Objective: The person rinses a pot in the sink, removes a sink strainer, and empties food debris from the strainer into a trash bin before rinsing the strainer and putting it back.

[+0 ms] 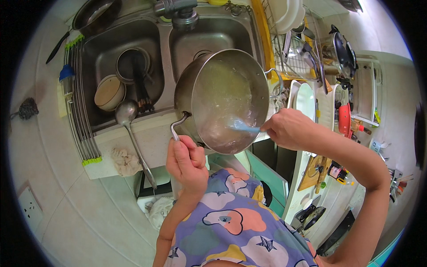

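A large two-handled metal pot (230,83) is tilted toward me over the front of the right sink basin, with cloudy liquid inside. My left hand (186,163) grips one of its wire loop handles (178,125). The other loop handle (279,83) is free on the right side. In my right hand (288,130) is the handle of a light blue brush (245,126). Its head is blurred and lies inside the pot near the lower wall, so the bristles cannot be made out.
The left basin (100,60) holds a ceramic bowl (108,95) and a dark pot (131,63). A metal ladle (135,143) and a crumpled cloth (125,162) lie on the counter. A roll-up rack (83,110) spans the left edge. Rightward stands a wire dish rack (293,60).
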{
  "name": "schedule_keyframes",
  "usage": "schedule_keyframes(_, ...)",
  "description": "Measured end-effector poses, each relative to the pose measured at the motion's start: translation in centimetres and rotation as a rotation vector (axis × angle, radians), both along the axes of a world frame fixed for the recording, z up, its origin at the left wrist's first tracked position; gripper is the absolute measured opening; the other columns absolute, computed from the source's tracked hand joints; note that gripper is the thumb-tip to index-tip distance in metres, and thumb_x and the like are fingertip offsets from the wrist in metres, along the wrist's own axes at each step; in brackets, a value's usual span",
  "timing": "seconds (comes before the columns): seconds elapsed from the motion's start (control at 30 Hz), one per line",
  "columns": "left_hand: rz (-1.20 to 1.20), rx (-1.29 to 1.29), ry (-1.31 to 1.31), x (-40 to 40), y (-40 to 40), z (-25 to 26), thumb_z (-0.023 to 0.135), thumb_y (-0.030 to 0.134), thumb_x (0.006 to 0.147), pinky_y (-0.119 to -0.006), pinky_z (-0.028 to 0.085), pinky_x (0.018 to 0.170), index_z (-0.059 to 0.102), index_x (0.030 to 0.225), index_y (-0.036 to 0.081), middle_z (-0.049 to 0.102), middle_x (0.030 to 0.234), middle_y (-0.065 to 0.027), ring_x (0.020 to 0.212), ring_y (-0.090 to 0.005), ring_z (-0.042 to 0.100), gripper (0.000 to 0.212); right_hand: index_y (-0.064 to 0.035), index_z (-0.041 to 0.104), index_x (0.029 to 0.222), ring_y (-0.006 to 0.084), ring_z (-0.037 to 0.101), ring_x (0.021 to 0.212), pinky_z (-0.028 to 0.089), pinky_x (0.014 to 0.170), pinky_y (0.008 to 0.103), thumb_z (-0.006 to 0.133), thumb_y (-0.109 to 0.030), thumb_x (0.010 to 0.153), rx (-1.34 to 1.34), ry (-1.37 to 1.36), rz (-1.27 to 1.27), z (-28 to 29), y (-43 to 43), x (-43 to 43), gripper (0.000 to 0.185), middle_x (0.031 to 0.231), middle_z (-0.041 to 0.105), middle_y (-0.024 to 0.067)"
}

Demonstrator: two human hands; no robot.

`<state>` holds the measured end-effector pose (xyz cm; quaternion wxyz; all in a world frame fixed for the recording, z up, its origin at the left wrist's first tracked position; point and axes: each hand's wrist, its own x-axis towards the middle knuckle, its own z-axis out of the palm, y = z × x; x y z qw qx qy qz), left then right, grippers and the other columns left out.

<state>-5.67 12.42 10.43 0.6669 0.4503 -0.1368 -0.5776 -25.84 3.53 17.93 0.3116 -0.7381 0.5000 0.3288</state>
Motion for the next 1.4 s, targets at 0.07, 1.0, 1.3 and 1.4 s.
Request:
schedule_keyframes(0.07,0.004,-0.005,-0.011,-0.3,-0.2,0.0,0.036,0.025,0.098,-0.023,0.009,0.036,0.043,0.078,0.005,0.020,0.049,0.0066,0.038,-0.0025,0.013,0.029,-0.0073,0.069,0.088,0.0327,0.062,0.067,0.049,0.065,0.0413,0.053,-0.010,0.077,0.086,-0.126,-0.097,0.6,0.2,0.2,0.020,0.071,0.064,0.0164)
schedule_keyframes(1.0,0.044,0.022,-0.036,0.1,-2.1,0.4,0.038,0.025,0.097,-0.023,0.010,0.035,0.047,0.079,0.005,0.022,0.049,0.0063,0.038,-0.0029,0.015,0.028,-0.0153,0.067,0.099,0.0221,0.059,0.065,0.045,0.055,0.0357,0.053,-0.013,0.081,-0.300,0.238,0.426,-0.1,-2.7,-3.1,0.023,0.077,0.059,0.0053)
schedule_keyframes(1.3,0.080,0.091,-0.105,2.5,-2.8,-1.8,0.040,0.026,0.096,-0.023,0.011,0.035,0.045,0.078,0.004,0.019,0.049,0.0073,0.038,-0.0030,0.014,0.029,-0.0032,0.058,0.095,0.0131,0.058,0.063,0.042,0.046,0.0245,0.050,-0.015,0.086,-0.717,0.231,0.967,-2.8,-5.4,-2.7,0.017,0.074,0.051,0.0031)
schedule_keyframes(1.4,0.125,0.126,-0.055,3.8,-3.0,-3.3,0.037,0.022,0.097,-0.023,0.010,0.035,0.047,0.079,0.002,0.020,0.048,0.0070,0.038,-0.0030,0.013,0.028,-0.0002,0.062,0.090,0.0198,0.061,0.062,0.047,0.051,0.0313,0.054,-0.012,0.081,-0.430,0.127,0.692,-2.4,-3.5,-1.4,0.017,0.072,0.056,0.0080)
